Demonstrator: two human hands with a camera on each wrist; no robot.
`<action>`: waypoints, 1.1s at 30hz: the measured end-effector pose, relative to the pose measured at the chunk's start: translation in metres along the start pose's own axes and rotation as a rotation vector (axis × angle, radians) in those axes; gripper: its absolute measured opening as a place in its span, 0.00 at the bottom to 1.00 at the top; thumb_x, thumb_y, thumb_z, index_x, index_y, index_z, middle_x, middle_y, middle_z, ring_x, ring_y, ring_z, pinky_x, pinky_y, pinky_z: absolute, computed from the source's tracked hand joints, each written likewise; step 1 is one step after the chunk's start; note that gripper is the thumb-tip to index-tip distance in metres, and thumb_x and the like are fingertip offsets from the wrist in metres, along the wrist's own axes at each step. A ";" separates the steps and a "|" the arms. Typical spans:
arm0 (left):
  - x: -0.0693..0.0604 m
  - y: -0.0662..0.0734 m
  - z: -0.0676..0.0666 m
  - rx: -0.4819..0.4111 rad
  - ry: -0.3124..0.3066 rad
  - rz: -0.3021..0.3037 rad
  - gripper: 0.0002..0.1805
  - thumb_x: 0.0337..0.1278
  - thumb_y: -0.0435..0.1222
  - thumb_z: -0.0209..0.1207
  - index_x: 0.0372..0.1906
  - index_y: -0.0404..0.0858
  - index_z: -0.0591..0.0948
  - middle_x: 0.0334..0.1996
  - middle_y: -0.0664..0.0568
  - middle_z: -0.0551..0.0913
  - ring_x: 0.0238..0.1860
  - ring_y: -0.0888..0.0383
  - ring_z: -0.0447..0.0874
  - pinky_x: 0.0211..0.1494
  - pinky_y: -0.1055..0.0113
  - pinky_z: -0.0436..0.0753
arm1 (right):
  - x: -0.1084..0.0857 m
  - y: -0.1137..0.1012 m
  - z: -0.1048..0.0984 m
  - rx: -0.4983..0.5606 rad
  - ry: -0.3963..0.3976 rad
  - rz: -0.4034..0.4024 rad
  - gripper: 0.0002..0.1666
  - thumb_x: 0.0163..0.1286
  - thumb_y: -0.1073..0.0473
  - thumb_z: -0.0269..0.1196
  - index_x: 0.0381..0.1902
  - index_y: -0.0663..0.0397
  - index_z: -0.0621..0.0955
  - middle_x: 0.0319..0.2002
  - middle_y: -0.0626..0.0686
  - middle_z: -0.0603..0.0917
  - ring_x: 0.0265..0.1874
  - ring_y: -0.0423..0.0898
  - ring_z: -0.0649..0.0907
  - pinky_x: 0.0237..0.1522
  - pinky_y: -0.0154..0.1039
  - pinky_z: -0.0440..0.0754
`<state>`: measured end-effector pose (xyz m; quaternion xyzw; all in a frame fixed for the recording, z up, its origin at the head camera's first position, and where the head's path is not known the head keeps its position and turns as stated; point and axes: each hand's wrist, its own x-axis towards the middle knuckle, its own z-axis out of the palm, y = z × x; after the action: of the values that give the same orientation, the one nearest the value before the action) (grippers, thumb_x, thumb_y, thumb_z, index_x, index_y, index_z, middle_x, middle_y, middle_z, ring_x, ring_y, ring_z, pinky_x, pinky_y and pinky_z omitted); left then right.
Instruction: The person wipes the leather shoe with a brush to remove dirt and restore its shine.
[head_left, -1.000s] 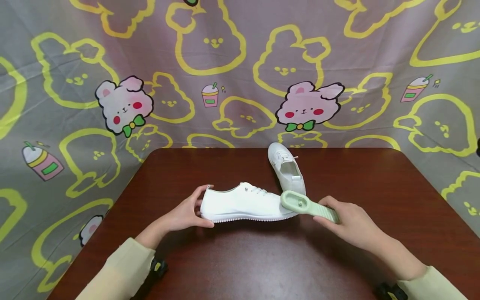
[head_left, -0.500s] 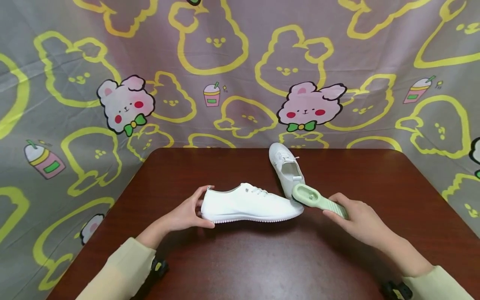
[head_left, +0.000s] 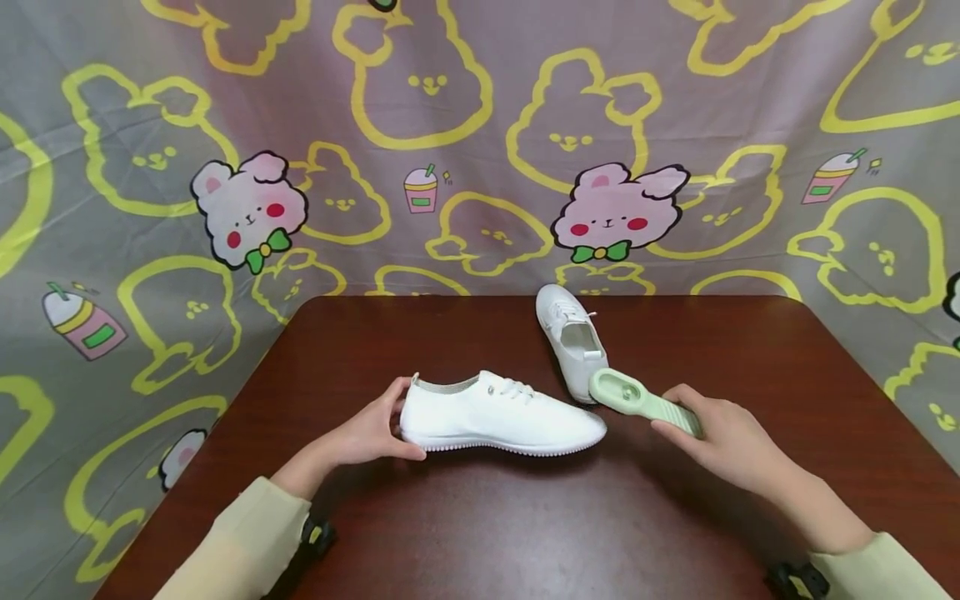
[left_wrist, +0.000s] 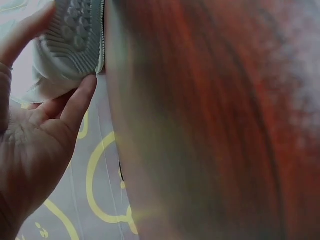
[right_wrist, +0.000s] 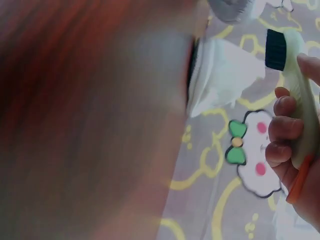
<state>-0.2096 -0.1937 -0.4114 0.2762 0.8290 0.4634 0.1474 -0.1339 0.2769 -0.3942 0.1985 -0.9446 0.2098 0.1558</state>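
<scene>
While the left hand [head_left: 375,429], on the table's [head_left: 525,517] left side, grips its heel between thumb and fingers, the white shoe [head_left: 495,414] points its toe toward the right edge, its patterned sole showing in the left wrist view. Behind it and farther right, the other shoe [head_left: 573,342] has its toe at the table's far edge and its heel near the first one's toe. Next, the green brush [head_left: 618,390] overlaps that heel in the head view; whether they touch, I cannot tell. Nearest the right edge, the right hand [head_left: 720,433] curls round the brush's handle.
</scene>
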 end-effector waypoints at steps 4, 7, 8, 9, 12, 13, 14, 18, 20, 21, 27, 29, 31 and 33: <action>-0.002 -0.001 0.002 0.186 0.029 0.041 0.50 0.35 0.36 0.79 0.64 0.38 0.60 0.50 0.49 0.77 0.47 0.56 0.77 0.50 0.64 0.74 | 0.007 -0.012 0.001 0.036 -0.002 -0.028 0.14 0.64 0.50 0.68 0.43 0.42 0.76 0.20 0.34 0.70 0.19 0.34 0.68 0.22 0.34 0.66; -0.001 0.001 0.004 0.287 0.047 0.045 0.48 0.33 0.37 0.79 0.62 0.39 0.63 0.49 0.52 0.77 0.46 0.56 0.75 0.50 0.62 0.73 | 0.009 -0.021 0.006 0.084 -0.037 -0.054 0.13 0.64 0.49 0.68 0.43 0.39 0.76 0.22 0.33 0.72 0.20 0.34 0.70 0.23 0.34 0.67; -0.001 0.001 0.005 0.312 0.051 0.041 0.47 0.33 0.37 0.79 0.61 0.39 0.64 0.48 0.53 0.77 0.45 0.57 0.75 0.50 0.62 0.73 | 0.009 -0.024 0.009 0.102 -0.055 -0.068 0.12 0.64 0.48 0.67 0.42 0.38 0.76 0.22 0.32 0.72 0.20 0.33 0.70 0.23 0.33 0.68; -0.001 0.002 0.005 0.325 0.053 0.048 0.46 0.32 0.36 0.79 0.60 0.40 0.64 0.47 0.54 0.77 0.44 0.57 0.75 0.49 0.62 0.74 | 0.009 -0.026 0.012 0.114 -0.077 -0.083 0.12 0.65 0.48 0.67 0.42 0.37 0.76 0.22 0.32 0.72 0.21 0.33 0.70 0.24 0.33 0.68; 0.000 0.002 0.006 0.344 0.056 0.064 0.44 0.30 0.34 0.79 0.57 0.41 0.66 0.44 0.55 0.79 0.41 0.58 0.76 0.46 0.63 0.74 | 0.008 -0.028 0.018 0.121 -0.131 -0.088 0.11 0.65 0.45 0.66 0.41 0.35 0.77 0.21 0.31 0.71 0.20 0.32 0.70 0.24 0.33 0.68; 0.000 0.002 0.006 0.351 0.056 0.071 0.44 0.30 0.34 0.79 0.57 0.41 0.66 0.44 0.55 0.79 0.41 0.58 0.76 0.46 0.63 0.74 | 0.008 -0.028 0.018 0.103 -0.136 -0.073 0.11 0.65 0.44 0.66 0.41 0.35 0.77 0.20 0.32 0.71 0.20 0.32 0.70 0.24 0.33 0.68; 0.000 0.002 0.005 0.358 0.057 0.077 0.43 0.30 0.34 0.79 0.56 0.41 0.66 0.44 0.55 0.79 0.41 0.58 0.76 0.46 0.63 0.74 | 0.008 -0.027 0.018 0.082 -0.137 -0.050 0.11 0.65 0.43 0.66 0.40 0.36 0.77 0.20 0.32 0.70 0.20 0.33 0.69 0.24 0.34 0.67; -0.002 0.000 0.004 0.359 0.040 0.087 0.42 0.31 0.34 0.79 0.56 0.41 0.68 0.46 0.56 0.78 0.43 0.59 0.76 0.49 0.63 0.73 | 0.008 -0.026 0.017 0.046 -0.105 0.013 0.13 0.65 0.44 0.66 0.41 0.40 0.77 0.19 0.34 0.69 0.19 0.34 0.68 0.22 0.35 0.66; -0.004 -0.001 0.003 0.348 0.024 0.083 0.41 0.32 0.33 0.78 0.56 0.42 0.68 0.47 0.56 0.78 0.45 0.59 0.76 0.51 0.62 0.73 | 0.007 -0.029 0.017 0.070 -0.089 -0.003 0.13 0.64 0.45 0.67 0.41 0.40 0.77 0.19 0.34 0.70 0.19 0.34 0.69 0.22 0.35 0.66; -0.005 -0.001 0.003 0.337 0.016 0.079 0.41 0.33 0.33 0.78 0.57 0.43 0.69 0.48 0.57 0.78 0.46 0.59 0.76 0.52 0.62 0.72 | 0.007 -0.030 0.017 0.091 -0.082 -0.021 0.12 0.64 0.46 0.67 0.41 0.39 0.77 0.20 0.33 0.70 0.19 0.34 0.69 0.22 0.34 0.67; -0.006 -0.003 0.002 0.304 -0.009 0.076 0.39 0.36 0.35 0.78 0.58 0.43 0.71 0.49 0.55 0.79 0.48 0.58 0.76 0.52 0.61 0.74 | 0.007 -0.040 0.022 0.130 -0.065 -0.132 0.13 0.62 0.46 0.69 0.41 0.33 0.76 0.22 0.29 0.71 0.21 0.31 0.70 0.25 0.32 0.69; -0.007 -0.004 0.002 0.260 -0.025 0.074 0.37 0.39 0.35 0.77 0.57 0.41 0.71 0.49 0.54 0.79 0.47 0.57 0.77 0.50 0.62 0.76 | 0.007 -0.040 0.025 0.119 -0.087 -0.146 0.12 0.63 0.46 0.68 0.41 0.33 0.76 0.22 0.29 0.71 0.21 0.31 0.70 0.25 0.32 0.69; -0.007 -0.005 0.000 0.193 -0.039 0.077 0.34 0.42 0.33 0.75 0.56 0.38 0.72 0.48 0.51 0.80 0.45 0.56 0.78 0.48 0.63 0.78 | 0.008 -0.040 0.026 0.100 -0.110 -0.131 0.12 0.64 0.45 0.67 0.41 0.35 0.77 0.22 0.29 0.70 0.21 0.31 0.70 0.24 0.33 0.69; -0.007 -0.004 -0.002 0.124 -0.039 0.080 0.31 0.44 0.32 0.74 0.55 0.37 0.73 0.47 0.50 0.80 0.44 0.56 0.79 0.47 0.64 0.80 | 0.009 -0.039 0.026 0.067 -0.116 -0.091 0.12 0.64 0.44 0.66 0.41 0.37 0.77 0.20 0.31 0.69 0.20 0.32 0.69 0.23 0.34 0.68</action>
<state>-0.2065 -0.2007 -0.4144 0.3267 0.8414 0.4113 0.1273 -0.1296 0.2295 -0.4001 0.2580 -0.9346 0.2223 0.1032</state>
